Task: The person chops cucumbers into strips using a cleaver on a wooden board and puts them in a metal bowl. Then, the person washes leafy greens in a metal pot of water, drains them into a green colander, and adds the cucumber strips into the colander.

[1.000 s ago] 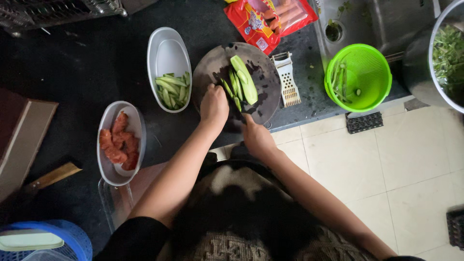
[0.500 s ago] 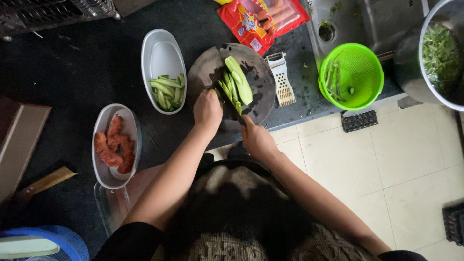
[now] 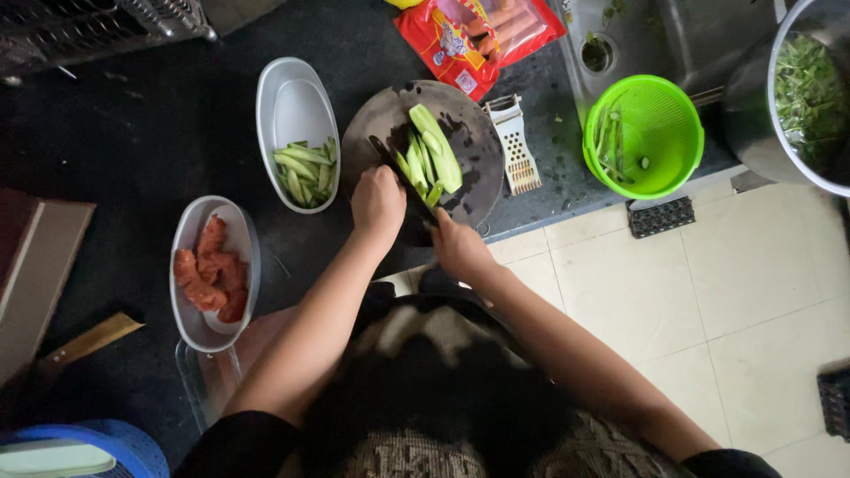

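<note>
Your hands have hardly moved: the left hand (image 3: 378, 202) stays closed on the knife (image 3: 400, 173), and the right hand (image 3: 458, 248) presses curled fingers on the cucumber (image 3: 433, 161). The round cutting board (image 3: 478, 133) lies on a dark counter (image 3: 133, 133) beside pale floor tiles (image 3: 726, 292).

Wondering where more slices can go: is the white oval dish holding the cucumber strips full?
Not full. The cucumber strips fill only the near end of the white oval dish; its far half shows bare white bottom.

red sausage packet (image 3: 478, 35), counter's far edge
</note>
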